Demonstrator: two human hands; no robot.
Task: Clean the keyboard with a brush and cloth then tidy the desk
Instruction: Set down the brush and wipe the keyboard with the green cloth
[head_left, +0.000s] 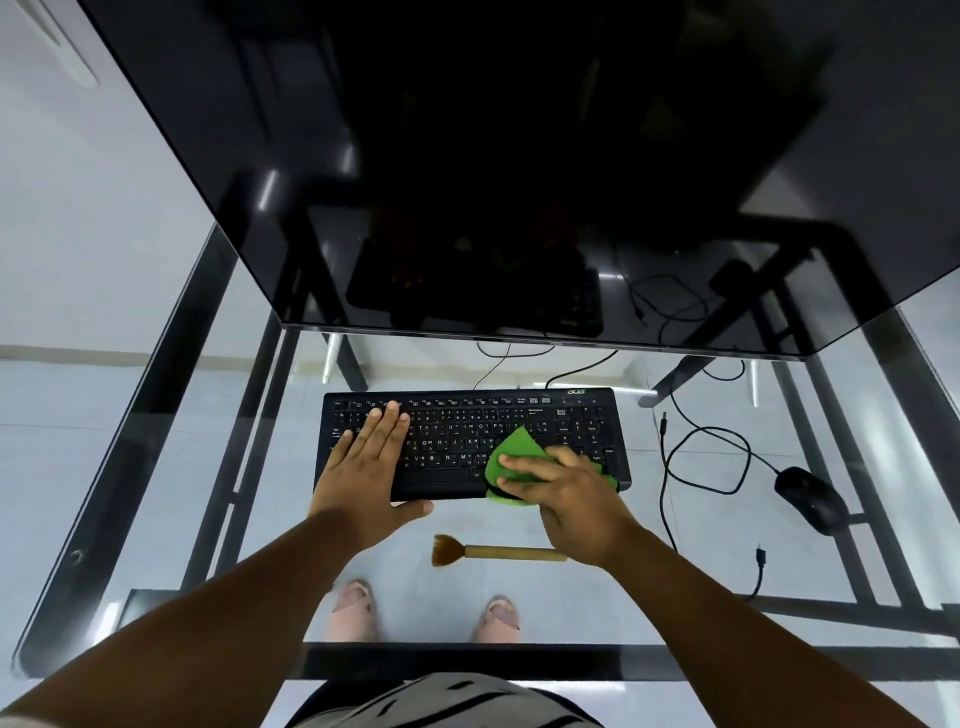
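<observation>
A black keyboard (467, 431) lies on the glass desk (519, 525) below the monitor. My left hand (371, 467) rests flat on the keyboard's left half, fingers spread, holding nothing. My right hand (566, 493) presses a green cloth (514, 449) onto the keyboard's right half, near its front edge. A small brush (493, 552) with a tan wooden handle and brown bristles lies on the glass in front of the keyboard, bristles pointing left, its handle end partly under my right wrist.
A large dark monitor (493, 182) overhangs the back of the desk. A black mouse (808, 498) sits at the right with its looped cable (706, 457). Another loose cable end (761, 558) lies near the front right. The desk's black frame (171, 395) shows through the glass.
</observation>
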